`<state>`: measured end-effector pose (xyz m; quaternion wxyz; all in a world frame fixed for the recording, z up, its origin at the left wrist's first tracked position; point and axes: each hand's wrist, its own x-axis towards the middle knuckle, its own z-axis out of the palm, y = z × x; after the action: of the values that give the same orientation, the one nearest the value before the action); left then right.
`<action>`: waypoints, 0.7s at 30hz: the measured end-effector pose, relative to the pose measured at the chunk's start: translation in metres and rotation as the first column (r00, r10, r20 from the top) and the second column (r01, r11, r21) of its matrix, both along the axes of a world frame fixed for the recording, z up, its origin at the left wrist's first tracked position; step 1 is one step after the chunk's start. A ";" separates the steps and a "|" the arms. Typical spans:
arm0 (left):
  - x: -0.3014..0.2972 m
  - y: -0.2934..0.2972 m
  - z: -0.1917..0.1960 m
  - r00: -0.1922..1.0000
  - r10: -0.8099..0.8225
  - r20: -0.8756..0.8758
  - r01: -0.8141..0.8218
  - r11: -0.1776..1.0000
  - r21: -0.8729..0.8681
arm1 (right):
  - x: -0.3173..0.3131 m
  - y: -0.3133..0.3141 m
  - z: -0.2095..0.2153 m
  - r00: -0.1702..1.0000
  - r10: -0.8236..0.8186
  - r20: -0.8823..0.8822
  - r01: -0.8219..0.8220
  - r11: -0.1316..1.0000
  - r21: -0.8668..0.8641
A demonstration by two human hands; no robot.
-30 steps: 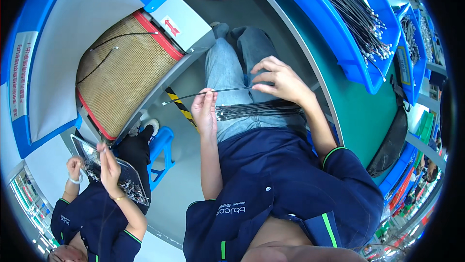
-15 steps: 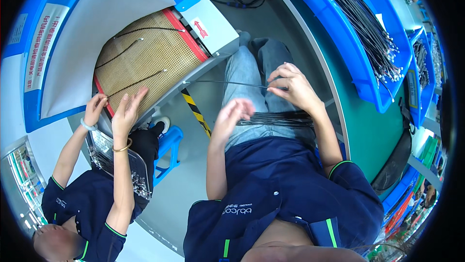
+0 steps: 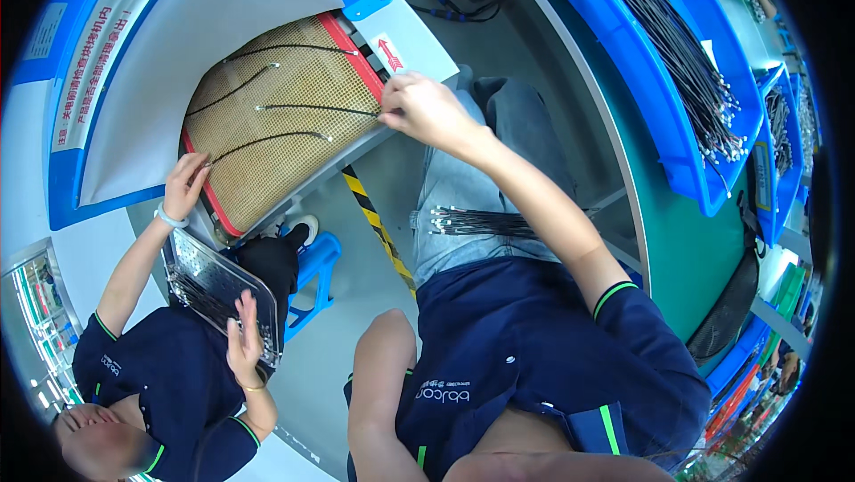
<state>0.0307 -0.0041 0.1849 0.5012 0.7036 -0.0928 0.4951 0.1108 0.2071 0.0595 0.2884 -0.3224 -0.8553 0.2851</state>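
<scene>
My right hand (image 3: 427, 110) is closed on one end of a thin black cable (image 3: 321, 109), at the near-right edge of the tan mesh belt (image 3: 276, 157). The cable's other end, with a small light connector, lies on the mesh. My left arm (image 3: 383, 375) is bent back at the lower edge, and its hand is out of sight. Across my lap lies a bundle of black cables (image 3: 485, 222) with light connectors at the left end; my right forearm passes over part of it.
A co-worker (image 3: 169, 384) at left touches another cable (image 3: 267, 138) on the belt, with a metal tray (image 3: 258, 281) of cables on the lap. The belt runs beneath a blue and white machine hood (image 3: 240, 1). Blue bins (image 3: 704, 175) of cables stand on the green table (image 3: 681, 277) at right.
My right hand has moved forward and left, laying the cable's far end onto the belt. My left hand has drawn back out of view. One of the co-worker's hands has moved back over the tray.
</scene>
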 end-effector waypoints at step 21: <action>-0.016 0.001 -0.084 0.591 0.471 -0.655 -0.720 0.674 -0.165 | -0.064 0.012 -0.029 0.994 -0.087 0.065 0.090 0.995 -0.050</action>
<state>0.0151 -0.0030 0.1004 0.4402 0.6811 0.4134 0.4141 0.0472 0.2194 0.0308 0.2652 -0.3763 -0.8410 0.2843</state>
